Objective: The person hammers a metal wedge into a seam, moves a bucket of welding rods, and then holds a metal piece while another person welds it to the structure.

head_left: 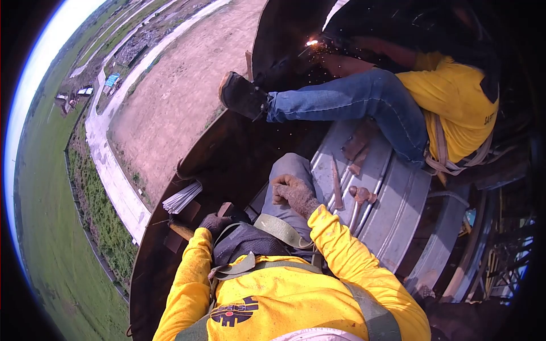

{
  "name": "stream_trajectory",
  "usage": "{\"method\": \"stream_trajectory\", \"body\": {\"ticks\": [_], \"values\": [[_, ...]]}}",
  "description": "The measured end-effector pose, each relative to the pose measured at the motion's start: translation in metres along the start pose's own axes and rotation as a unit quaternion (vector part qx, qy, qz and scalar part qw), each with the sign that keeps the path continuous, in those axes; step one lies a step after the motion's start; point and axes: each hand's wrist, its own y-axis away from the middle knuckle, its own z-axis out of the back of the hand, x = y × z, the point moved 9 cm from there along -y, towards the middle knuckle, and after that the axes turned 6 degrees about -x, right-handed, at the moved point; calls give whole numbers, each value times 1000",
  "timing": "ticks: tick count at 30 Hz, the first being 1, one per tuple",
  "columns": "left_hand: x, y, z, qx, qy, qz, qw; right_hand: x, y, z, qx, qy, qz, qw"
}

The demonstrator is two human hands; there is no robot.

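Observation:
My right hand (pixel 297 194), in a soiled brown work glove, rests over my grey-trousered leg (pixel 291 167) with its fingers curled in and nothing showing in them. Low at my left side is my left hand (pixel 215 224) in a dark glove, beside a dark mesh pouch (pixel 250 243); its fingers are mostly hidden. Close by it lies a wooden handle (pixel 181 230), and a bundle of welding rods (pixel 182 198) stands just beyond. To the right of my right hand, a hammer with a rusty head (pixel 362 195) and a rusty wedge-shaped bar (pixel 336 184) lie on the metal planks.
A co-worker in a yellow shirt (pixel 455 108) sits across from me, one boot (pixel 242 95) near the curved steel wall's edge (pixel 196 149). Bright sparks (pixel 311 43) fly near their hands. Ribbed metal planks (pixel 398 210) form the platform. Ground lies far below at left.

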Motion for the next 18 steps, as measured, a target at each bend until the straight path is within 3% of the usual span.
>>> {"method": "stream_trajectory", "body": {"ticks": [18], "values": [[9,-6,-4,-2,38,6,999,-1,1,1,1,3,7,1000]]}}
